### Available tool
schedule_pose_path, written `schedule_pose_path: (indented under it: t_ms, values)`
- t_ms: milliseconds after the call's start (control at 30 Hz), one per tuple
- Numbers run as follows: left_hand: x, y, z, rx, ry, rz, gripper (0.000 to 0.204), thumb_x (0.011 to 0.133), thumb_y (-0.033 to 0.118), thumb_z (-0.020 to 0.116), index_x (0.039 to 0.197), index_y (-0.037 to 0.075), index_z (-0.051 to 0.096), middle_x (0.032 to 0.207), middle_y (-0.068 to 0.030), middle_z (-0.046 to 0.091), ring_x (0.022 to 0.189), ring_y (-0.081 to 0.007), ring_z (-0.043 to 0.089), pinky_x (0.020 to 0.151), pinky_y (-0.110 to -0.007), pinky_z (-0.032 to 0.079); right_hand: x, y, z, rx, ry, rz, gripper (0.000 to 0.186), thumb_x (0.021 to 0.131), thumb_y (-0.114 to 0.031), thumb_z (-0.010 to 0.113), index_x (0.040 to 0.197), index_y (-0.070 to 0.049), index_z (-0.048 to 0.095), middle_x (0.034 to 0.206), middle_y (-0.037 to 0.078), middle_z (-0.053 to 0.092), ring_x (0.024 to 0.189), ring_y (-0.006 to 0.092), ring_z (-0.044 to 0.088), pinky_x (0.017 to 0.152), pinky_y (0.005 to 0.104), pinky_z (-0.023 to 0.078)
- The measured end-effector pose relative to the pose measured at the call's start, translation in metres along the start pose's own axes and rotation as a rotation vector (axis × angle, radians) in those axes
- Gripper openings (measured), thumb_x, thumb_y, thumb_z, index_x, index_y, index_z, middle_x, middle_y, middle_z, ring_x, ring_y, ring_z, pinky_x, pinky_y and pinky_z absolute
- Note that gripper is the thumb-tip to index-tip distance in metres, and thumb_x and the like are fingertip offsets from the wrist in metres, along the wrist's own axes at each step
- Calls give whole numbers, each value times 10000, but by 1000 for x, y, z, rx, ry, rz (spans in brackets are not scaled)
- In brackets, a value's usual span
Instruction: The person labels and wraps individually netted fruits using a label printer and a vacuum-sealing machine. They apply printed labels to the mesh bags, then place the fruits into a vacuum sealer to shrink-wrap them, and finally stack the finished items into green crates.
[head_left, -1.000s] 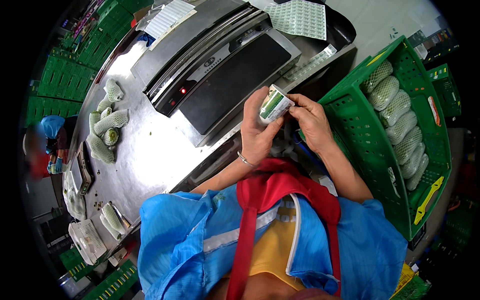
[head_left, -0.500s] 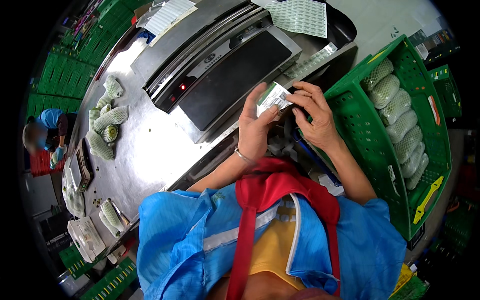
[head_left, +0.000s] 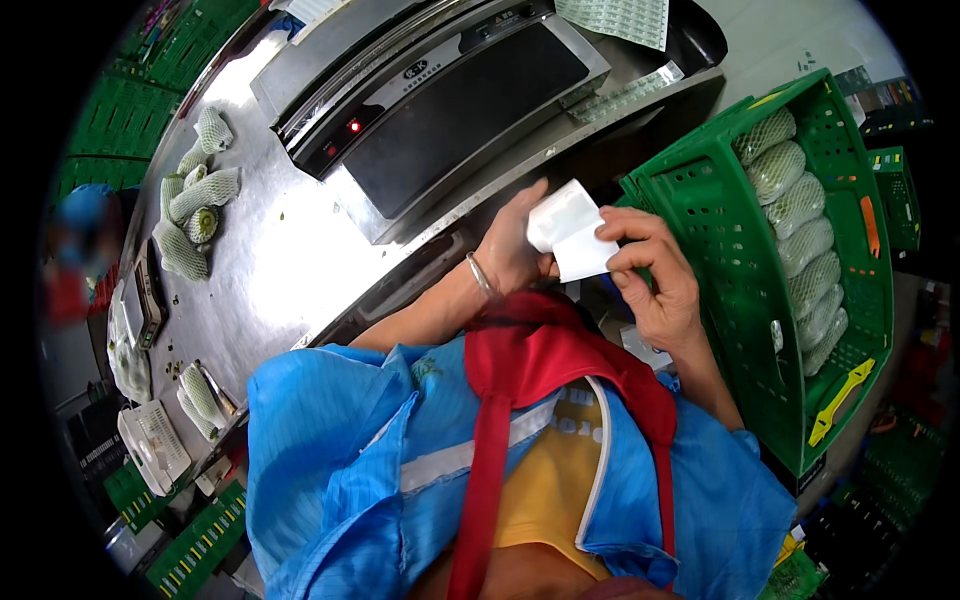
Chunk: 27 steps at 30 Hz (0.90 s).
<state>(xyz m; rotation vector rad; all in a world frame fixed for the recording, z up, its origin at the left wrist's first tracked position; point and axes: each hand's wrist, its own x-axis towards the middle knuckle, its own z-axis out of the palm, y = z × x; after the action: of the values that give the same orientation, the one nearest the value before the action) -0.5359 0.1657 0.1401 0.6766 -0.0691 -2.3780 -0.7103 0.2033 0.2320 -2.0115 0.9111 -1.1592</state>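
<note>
My left hand (head_left: 515, 243) is closed around white paper labels (head_left: 565, 218), with the fingers partly hidden behind them. From the right, my right hand (head_left: 658, 285) pinches the edge of the white paper between thumb and fingers. The paper shows two plain white faces at an angle to each other; whether it is one folded piece or two cannot be told. Both hands are in front of my chest, just off the near edge of the steel table (head_left: 270, 270). A black-topped sealing machine (head_left: 465, 120) with a lit red light stands beyond them.
A tilted green crate (head_left: 700, 215) at the right holds a row of net-sleeved produce (head_left: 800, 240). More net-sleeved vegetables (head_left: 195, 205) lie on the table's left, near a small scale (head_left: 148, 300). Label sheets (head_left: 620, 20) lie at the back. A blurred person (head_left: 88, 235) is at far left.
The paper has turned from its printed side to plain white faces. My right hand has shifted slightly down and now pinches its edge. The whole view has shifted a little.
</note>
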Motion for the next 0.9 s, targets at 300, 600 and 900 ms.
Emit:
schedule_pose_path:
  t_ms: [300,600,900]
  values:
    - [41,-29,-81,100,-22,-174,442,861,357,549,1204,88,480,1134,-107,555,1055,-242,537,873,-424,463,-56,22,31,359,198,455,56,861,10,491,912,-2,509,933,104,568,858,144,531,759,261,429]
    - [49,-39,-100,230,129,-348,352,840,387,579,1105,157,561,1070,-28,606,980,-203,574,811,-467,459,-53,30,18,256,316,418,77,854,30,498,922,-3,512,975,131,558,876,158,544,748,269,442]
    - [95,-49,-169,715,448,-169,382,791,427,648,1022,125,608,956,-28,611,830,-159,587,683,-405,499,-63,24,47,79,90,328,108,806,49,553,893,-13,547,921,135,581,810,217,581,709,277,467]
